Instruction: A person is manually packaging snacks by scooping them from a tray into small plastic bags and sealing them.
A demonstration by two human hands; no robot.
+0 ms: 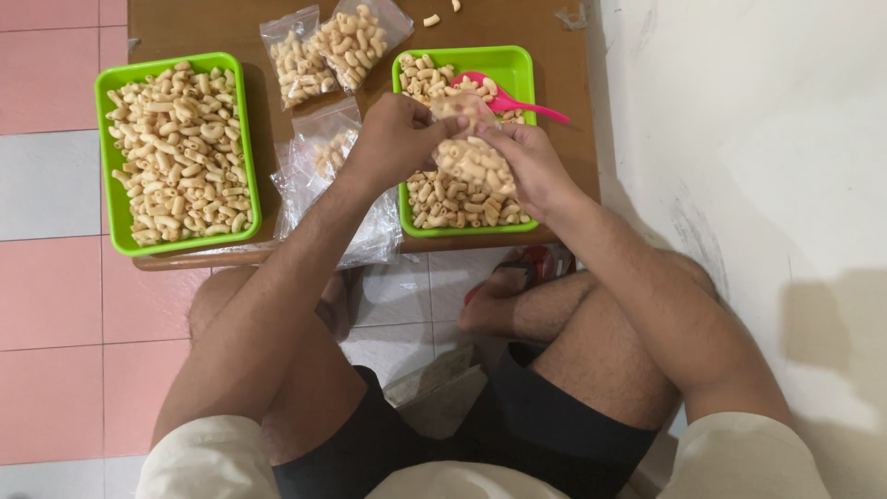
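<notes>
Left hand (399,139) and right hand (528,162) grasp a clear plastic bag of macaroni (471,159) above the macaroni-filled green rectangular tray (514,65) at the bench's right edge.

Small clear plastic bag of elbow macaroni (473,159): held over the right green tray. Two filled clear zip bags (334,48): table's far edge, between trays, touching. Stack of clear bags (325,176): near edge, top one part-filled.
</notes>
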